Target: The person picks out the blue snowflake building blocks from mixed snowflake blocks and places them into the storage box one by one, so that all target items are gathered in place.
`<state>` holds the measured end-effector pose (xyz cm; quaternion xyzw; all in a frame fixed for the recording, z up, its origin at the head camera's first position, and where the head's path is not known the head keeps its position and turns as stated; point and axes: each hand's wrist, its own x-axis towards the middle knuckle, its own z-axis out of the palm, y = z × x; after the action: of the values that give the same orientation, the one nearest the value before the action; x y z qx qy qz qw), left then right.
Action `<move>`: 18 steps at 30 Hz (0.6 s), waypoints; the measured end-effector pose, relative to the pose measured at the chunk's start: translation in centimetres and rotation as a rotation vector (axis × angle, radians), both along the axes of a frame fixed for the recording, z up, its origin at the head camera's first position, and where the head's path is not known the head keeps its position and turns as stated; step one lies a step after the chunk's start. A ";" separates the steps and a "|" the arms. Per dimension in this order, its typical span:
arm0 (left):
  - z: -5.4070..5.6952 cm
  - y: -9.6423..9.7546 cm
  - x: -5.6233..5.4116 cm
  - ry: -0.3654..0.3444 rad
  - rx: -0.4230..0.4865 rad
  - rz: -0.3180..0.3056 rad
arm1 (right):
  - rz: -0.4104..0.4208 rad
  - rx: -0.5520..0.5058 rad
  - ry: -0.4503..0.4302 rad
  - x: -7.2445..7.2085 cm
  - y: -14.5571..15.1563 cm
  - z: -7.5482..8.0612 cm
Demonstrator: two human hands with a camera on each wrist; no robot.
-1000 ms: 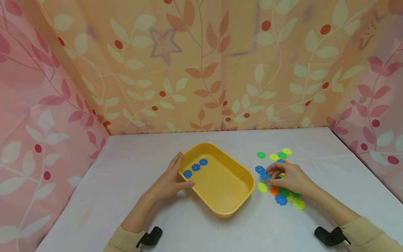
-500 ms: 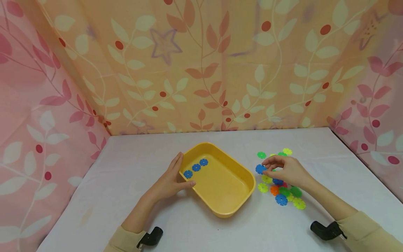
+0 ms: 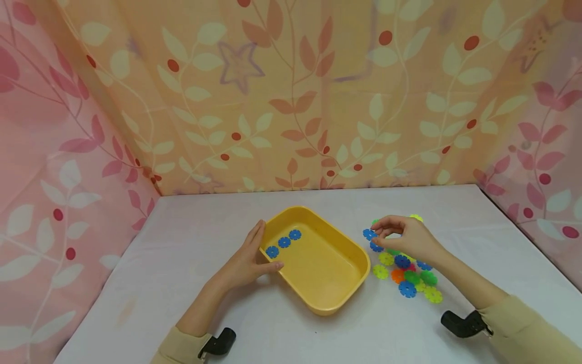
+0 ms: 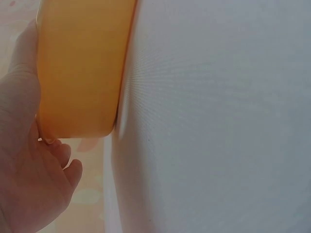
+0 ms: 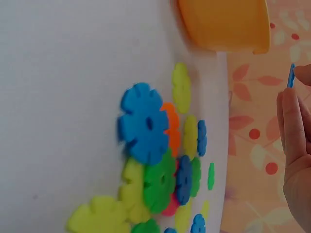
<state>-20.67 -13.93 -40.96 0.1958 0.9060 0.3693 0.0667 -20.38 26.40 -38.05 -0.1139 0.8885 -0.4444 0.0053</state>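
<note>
Left hand point(image 3: 247, 260) resting on yellow tray point(image 3: 338, 298), right hand point(image 3: 404, 240) pinching blue disc point(image 3: 369, 234) above coloured discs point(image 3: 409, 278)

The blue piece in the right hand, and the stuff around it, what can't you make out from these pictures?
- Blue piece: right wrist view shows only its thin edge at the frame's border; its full shape is cut off.
- Pile of pieces: head view, the right hand covers part of it, so no count.
- Tray: left wrist view shows only the outer wall; its inside is hidden.
- Left hand: left wrist view cuts off its fingers.
</note>
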 end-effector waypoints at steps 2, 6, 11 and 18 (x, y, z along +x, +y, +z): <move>0.0 0.0 0.0 0.000 0.001 0.000 | 0.031 -0.018 0.000 -0.4 -0.9 0.7; 0.0 -0.1 0.0 -0.001 0.006 0.003 | 0.109 -0.049 -0.009 -1.3 -3.4 1.9; -0.2 -0.1 -0.1 -0.001 0.005 0.003 | 0.225 -0.079 -0.027 -2.5 -7.1 2.7; -0.2 -0.1 -0.1 0.002 -0.002 -0.002 | 0.353 -0.101 -0.049 -3.5 -11.9 3.2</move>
<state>-20.80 -14.01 -41.14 0.1971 0.9062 0.3682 0.0666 -23.86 14.45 -34.87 -0.2571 0.8309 -0.4834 0.0990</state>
